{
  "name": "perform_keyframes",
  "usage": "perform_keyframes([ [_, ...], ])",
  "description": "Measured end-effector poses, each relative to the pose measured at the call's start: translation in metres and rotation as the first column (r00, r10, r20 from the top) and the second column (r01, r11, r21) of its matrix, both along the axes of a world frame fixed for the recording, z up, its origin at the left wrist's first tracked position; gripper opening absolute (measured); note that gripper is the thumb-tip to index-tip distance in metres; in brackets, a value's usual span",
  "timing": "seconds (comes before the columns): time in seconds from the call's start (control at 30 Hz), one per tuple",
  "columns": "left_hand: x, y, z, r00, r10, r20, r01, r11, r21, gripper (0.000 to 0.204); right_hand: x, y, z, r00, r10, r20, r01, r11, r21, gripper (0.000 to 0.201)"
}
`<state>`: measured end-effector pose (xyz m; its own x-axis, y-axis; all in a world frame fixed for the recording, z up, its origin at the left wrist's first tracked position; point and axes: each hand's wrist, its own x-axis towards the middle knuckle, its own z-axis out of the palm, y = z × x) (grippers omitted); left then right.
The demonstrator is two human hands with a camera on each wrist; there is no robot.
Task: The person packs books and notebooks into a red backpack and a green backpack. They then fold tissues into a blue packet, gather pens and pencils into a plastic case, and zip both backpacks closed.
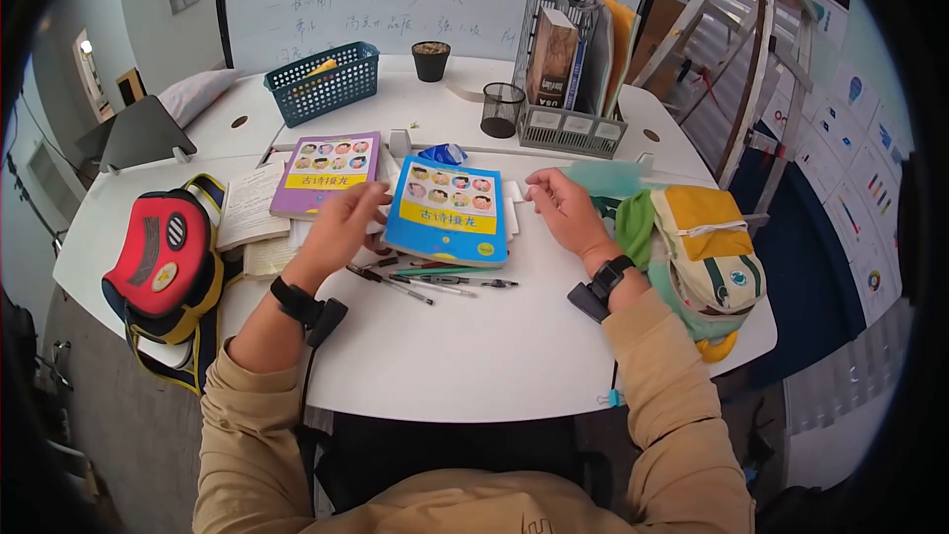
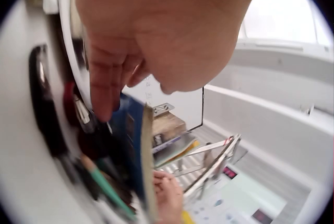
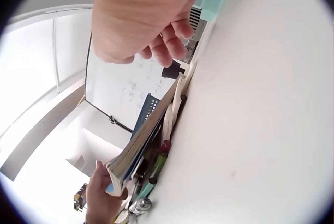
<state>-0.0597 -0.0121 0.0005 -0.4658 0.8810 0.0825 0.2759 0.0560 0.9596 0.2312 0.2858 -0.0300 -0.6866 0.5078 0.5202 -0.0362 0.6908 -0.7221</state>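
Observation:
A blue book (image 1: 445, 210) with a yellow title band and cartoon faces lies at mid-table over loose papers and pens. My left hand (image 1: 346, 227) grips its left edge; in the left wrist view its fingers (image 2: 108, 86) reach to the underside of the blue book (image 2: 136, 140). To the right of the book, my right hand (image 1: 571, 210) hovers apart from it, fingers loosely bent and holding nothing. Several pens (image 1: 435, 282) and a green pencil (image 2: 107, 187) lie along the book's near edge. A purple book (image 1: 326, 176) of the same design lies to the left.
On the left sit a red-and-black backpack (image 1: 163, 262) and an open notebook (image 1: 252, 206). A cream, green and yellow backpack (image 1: 702, 257) stands right. Farther back are a teal basket (image 1: 321, 89), plant pot (image 1: 431, 63), mesh pen cup (image 1: 502, 111) and file rack (image 1: 571, 129).

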Motion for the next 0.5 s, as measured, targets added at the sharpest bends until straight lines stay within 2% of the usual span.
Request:
perform_keyframes([
  [0.03,-0.009,-0.002,-0.003,0.991,0.13,0.01,-0.13,0.991,0.024,0.041,-0.001,0.002,-0.003,0.998,0.05,0.041,-0.047,0.997,-0.068,0.019],
  [0.07,-0.019,-0.005,-0.005,0.928,0.271,-0.256,-0.268,0.962,0.047,0.04,-0.002,0.004,-0.006,0.996,0.046,0.08,-0.038,0.995,-0.094,0.021],
  [0.1,-0.027,-0.008,-0.003,0.776,0.388,-0.498,-0.389,0.915,0.108,0.038,-0.003,0.005,-0.009,0.992,0.044,0.119,-0.03,0.993,-0.118,0.023],
  [0.13,-0.036,-0.012,-0.002,0.548,0.471,-0.691,-0.481,0.854,0.2,0.037,-0.004,0.004,-0.009,0.987,0.044,0.156,-0.022,0.99,-0.14,0.025],
  [0.17,-0.046,-0.016,-0.009,0.383,0.551,-0.741,-0.5,0.799,0.334,0.049,-0.004,0.003,-0.009,0.981,0.034,0.189,-0.008,0.99,-0.141,0.027],
  [0.2,-0.054,-0.018,-0.018,0.319,0.515,-0.796,-0.598,0.761,0.252,0.056,-0.004,0.001,-0.006,0.975,0.026,0.22,0.005,0.99,-0.14,0.029],
  [0.27,-0.068,-0.022,-0.035,0.206,0.408,-0.889,-0.777,0.621,0.104,0.07,-0.004,-0.004,-0.004,0.965,0.028,0.26,0.008,0.991,-0.136,0.031],
  [0.3,-0.072,-0.023,-0.037,0.266,0.411,-0.872,-0.752,0.655,0.079,0.086,-0.003,-0.006,-0.003,0.962,0.038,0.27,-0.001,0.991,-0.134,0.031],
  [0.4,-0.057,-0.023,-0.012,0.301,0.349,-0.888,-0.804,0.594,-0.039,0.087,-0.003,-0.011,0.001,0.959,0.031,0.281,0.005,0.992,-0.126,0.031],
  [0.5,-0.056,-0.027,0.013,0.439,0.336,-0.833,-0.8,0.567,-0.193,0.09,-0.003,-0.009,0.001,0.954,0.022,0.298,0.016,0.992,-0.124,0.029],
])
